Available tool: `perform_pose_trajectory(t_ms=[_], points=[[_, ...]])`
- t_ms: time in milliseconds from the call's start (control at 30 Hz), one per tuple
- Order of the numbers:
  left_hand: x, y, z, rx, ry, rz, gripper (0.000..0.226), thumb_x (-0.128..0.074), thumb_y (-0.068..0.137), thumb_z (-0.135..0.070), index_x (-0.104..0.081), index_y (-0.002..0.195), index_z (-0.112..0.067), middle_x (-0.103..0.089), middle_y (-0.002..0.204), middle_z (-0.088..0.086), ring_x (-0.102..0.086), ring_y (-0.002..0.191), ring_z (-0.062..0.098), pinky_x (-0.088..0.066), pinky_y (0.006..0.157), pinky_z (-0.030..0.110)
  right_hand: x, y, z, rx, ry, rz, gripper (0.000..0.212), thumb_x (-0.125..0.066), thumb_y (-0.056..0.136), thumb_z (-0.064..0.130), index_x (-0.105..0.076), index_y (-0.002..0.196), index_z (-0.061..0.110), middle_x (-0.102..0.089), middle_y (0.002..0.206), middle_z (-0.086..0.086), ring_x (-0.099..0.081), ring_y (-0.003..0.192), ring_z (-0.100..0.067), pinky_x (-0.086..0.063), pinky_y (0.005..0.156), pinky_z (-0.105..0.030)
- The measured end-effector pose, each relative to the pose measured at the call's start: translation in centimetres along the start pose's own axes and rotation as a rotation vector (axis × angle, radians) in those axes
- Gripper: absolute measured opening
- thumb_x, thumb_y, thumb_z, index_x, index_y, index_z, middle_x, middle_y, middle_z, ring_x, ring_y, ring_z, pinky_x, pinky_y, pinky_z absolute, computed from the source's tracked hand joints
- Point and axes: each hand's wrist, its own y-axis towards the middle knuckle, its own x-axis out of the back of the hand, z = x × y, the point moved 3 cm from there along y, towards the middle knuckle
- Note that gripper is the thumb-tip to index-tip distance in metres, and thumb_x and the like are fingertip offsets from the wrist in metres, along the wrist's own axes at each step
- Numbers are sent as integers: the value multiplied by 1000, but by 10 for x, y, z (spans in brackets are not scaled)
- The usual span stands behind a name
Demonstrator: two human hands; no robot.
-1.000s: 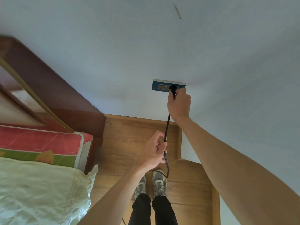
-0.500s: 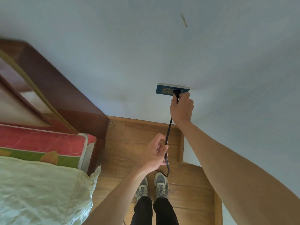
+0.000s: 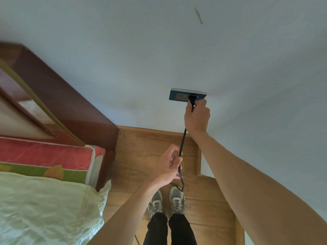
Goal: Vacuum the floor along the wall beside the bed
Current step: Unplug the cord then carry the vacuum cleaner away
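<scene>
While the black moulded plug [image 3: 192, 99] is pinched at the blue rectangular wall socket [image 3: 177, 97] by the right hand [image 3: 197, 118], the thin black cord [image 3: 182, 142] is held lower in the curled left hand [image 3: 169, 165]. If the cord is tugged, the plug could be unseated.

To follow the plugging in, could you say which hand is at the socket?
The right hand, gripping the plug at the socket; the left hand holds the cord lower.

The left arm [image 3: 123, 214] and right arm [image 3: 247, 183] are bare. The person wears black trousers [image 3: 180, 230] and grey sneakers [image 3: 177, 200] with white laces
</scene>
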Motion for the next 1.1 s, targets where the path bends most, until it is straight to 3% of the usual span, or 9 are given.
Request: perform_pose_trajectory(t_ms=[200,367,467,567,767,1000,1100], points=[[-5,1,-2,0,-4,6,12,-49,104,-16,-47,115,-20,-57,88,12,-68,78,23,-63,67,31,2,1,2,-16,-4,5,19,-50,102,23,-50,106,5,-64,89,-14,-63,76,-27,-46,60,-32],[-3,0,-3,-6,-3,7,13,-48,104,-15,-47,116,-18,-56,87,12,-68,76,23,-64,70,35,4,1,6,-32,8,27,20,-49,102,24,-49,108,5,-64,92,-14,-63,78,-28,-48,61,-32],[-4,-4,7,18,66,81,14,-48,104,-14,-46,116,-21,-55,89,11,-66,77,22,-63,67,32,5,-17,7,-10,-19,54,16,-47,103,22,-46,103,5,-58,84,-6,-56,67,-17,-39,49,-15],[-15,-28,33,122,77,190,30,-49,103,-14,-39,122,-35,-53,96,16,-64,78,24,-63,73,35,2,-59,-10,31,-99,191,14,-46,104,20,-42,100,7,-57,84,-5,-47,60,-3,-40,45,-11],[-17,-49,45,83,0,139,25,-48,104,-13,-39,119,-31,-49,90,14,-61,74,19,-62,81,43,9,-74,-15,30,-47,176,20,-48,103,22,-46,108,3,-59,90,-8,-51,66,-11,-38,45,-13],[-22,-72,29,-14,24,63,22,-48,105,-15,-39,115,-32,-51,84,6,-60,70,6,-62,73,30,31,-85,2,68,26,170,19,-48,103,24,-46,107,5,-65,89,-9,-52,61,-7,-34,48,-15],[-26,-88,23,-57,30,15,25,-48,105,-18,-39,108,-41,-51,85,4,-60,73,4,-61,73,27,41,-94,13,108,43,189,18,-49,103,24,-46,107,6,-64,86,-7,-51,58,-5,-33,48,-13]])
